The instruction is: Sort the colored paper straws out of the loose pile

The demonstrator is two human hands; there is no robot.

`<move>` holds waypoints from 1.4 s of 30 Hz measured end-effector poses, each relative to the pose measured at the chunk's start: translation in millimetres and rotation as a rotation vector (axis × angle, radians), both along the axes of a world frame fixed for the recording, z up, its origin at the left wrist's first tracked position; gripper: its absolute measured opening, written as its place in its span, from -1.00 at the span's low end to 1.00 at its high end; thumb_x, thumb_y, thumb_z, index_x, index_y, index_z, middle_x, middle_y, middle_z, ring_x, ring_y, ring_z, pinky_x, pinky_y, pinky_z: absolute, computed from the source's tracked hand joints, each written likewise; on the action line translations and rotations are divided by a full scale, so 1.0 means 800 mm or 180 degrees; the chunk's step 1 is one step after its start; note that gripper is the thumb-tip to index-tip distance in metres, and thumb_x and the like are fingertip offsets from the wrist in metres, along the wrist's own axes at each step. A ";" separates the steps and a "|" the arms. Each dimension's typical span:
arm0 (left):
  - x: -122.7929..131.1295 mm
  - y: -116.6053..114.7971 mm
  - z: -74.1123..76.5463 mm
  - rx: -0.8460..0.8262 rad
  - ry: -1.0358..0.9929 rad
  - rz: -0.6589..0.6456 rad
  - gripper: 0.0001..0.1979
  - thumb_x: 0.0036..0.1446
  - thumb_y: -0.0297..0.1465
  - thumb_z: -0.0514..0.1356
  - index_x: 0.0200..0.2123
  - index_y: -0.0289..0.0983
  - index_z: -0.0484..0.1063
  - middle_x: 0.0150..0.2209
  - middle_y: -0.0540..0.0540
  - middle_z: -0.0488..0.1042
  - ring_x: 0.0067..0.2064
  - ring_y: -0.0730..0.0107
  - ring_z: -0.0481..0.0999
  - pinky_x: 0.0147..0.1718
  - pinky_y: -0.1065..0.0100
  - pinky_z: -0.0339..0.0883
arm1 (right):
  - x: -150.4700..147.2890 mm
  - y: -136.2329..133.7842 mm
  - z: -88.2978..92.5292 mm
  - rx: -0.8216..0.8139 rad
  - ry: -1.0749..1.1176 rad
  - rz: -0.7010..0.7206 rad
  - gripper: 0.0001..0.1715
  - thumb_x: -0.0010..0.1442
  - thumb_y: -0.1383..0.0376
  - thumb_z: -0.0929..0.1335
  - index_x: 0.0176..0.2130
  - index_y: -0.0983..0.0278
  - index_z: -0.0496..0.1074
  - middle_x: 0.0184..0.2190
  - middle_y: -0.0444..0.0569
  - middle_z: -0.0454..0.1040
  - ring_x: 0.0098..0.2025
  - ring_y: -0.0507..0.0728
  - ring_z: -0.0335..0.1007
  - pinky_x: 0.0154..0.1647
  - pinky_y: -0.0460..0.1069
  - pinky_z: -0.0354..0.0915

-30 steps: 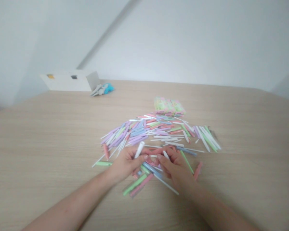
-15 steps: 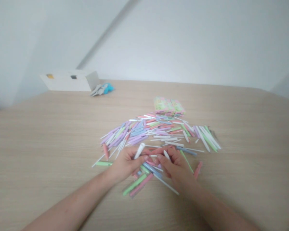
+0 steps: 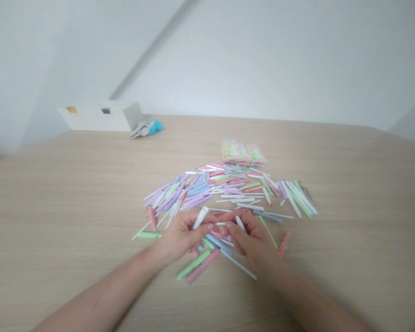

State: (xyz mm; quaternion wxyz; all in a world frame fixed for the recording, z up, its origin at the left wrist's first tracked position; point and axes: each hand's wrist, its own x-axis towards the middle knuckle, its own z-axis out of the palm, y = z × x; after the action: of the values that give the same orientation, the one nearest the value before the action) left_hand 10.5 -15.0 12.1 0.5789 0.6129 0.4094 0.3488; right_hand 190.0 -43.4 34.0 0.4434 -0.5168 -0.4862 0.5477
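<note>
Small white rod, pinched between two hands

Item: short white rod (image 3: pixel 220 224), spanning the gap between the thumb tips. Left hand (image 3: pixel 180 236): fingers drawn in, a smooth white tube (image 3: pixel 201 217) with a blunt end tilting up out of the grip. Right hand (image 3: pixel 255 236): likewise curled, a white tapered piece (image 3: pixel 240 223) projecting above the thumb. Change over the last second: almost none (the left tube sits a shade lower), which suggests fine work at the fingertips, unfinished.

Just below the grip: a green barrel (image 3: pixel 193 265) and a pink barrel (image 3: pixel 203 266), glossy, seemingly plastic, side by side; a thin pale stick (image 3: pixel 240 265) slants toward the right wrist. Beyond the grip: a loose heap (image 3: pixel 198 190) of slim rods and tubes. Past the heap: stacked green-and-pink packets (image 3: pixel 242 152), shiny-looking. Far left: a matte white box (image 3: pixel 98 119), crumpled grey-and-blue fabric (image 3: pixel 147 128) beside it. Beneath all: a wood-grained table (image 3: pixel 72 184).
</note>
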 end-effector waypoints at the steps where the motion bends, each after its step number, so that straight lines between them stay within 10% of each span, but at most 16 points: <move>1: 0.000 0.000 0.000 0.0013 -0.0001 -0.0013 -0.67 0.08 -0.21 0.22 -0.18 -0.34 0.49 -0.45 -0.06 0.53 -0.68 0.65 0.29 -0.74 0.58 0.29 | 0.000 0.000 -0.001 0.0015 0.0035 0.0005 -0.76 0.04 0.16 0.34 -0.31 0.26 0.42 -0.55 -0.17 0.37 -0.71 -0.12 -0.09 -0.73 -0.15 -0.19; 20: 0.003 -0.003 0.000 0.0534 0.0279 -0.0061 -0.74 0.13 -0.26 0.18 -0.23 -0.31 0.54 -0.43 -0.05 0.53 -0.66 0.62 0.34 -0.71 0.58 0.24 | -0.002 0.002 -0.009 0.0633 -0.0785 0.0020 -0.89 0.06 0.28 0.35 -0.34 0.25 0.45 -0.34 -0.04 0.50 -0.42 0.05 0.34 -0.48 -0.10 0.19; 30: 0.003 0.000 0.006 0.0969 0.0514 0.0042 -0.85 0.14 -0.36 0.16 -0.34 -0.31 0.49 -0.44 -0.03 0.52 -0.43 0.45 0.49 -0.47 0.49 0.36 | -0.002 0.004 -0.027 -0.0121 0.0811 0.0460 -0.75 0.11 0.14 0.34 -0.29 0.27 0.37 -0.73 -0.33 0.03 -0.71 -0.11 -0.19 -0.72 -0.17 -0.20; 42: 0.002 -0.002 0.000 0.1025 0.0813 0.0010 -0.83 0.18 -0.31 0.12 -0.27 -0.28 0.43 -0.40 0.00 0.47 -0.49 0.51 0.42 -0.54 0.51 0.30 | -0.001 0.009 -0.034 -0.0366 0.1495 0.0558 -0.84 0.11 0.25 0.37 -0.32 0.30 0.38 -0.58 -0.20 0.33 -0.69 -0.15 -0.15 -0.71 -0.16 -0.28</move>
State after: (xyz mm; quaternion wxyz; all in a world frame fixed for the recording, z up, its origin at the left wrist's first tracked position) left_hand 12.3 -16.2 12.1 0.4162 0.7361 0.4194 0.3301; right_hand 189.4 -36.1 6.4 0.4648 -0.3558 -0.3808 0.7158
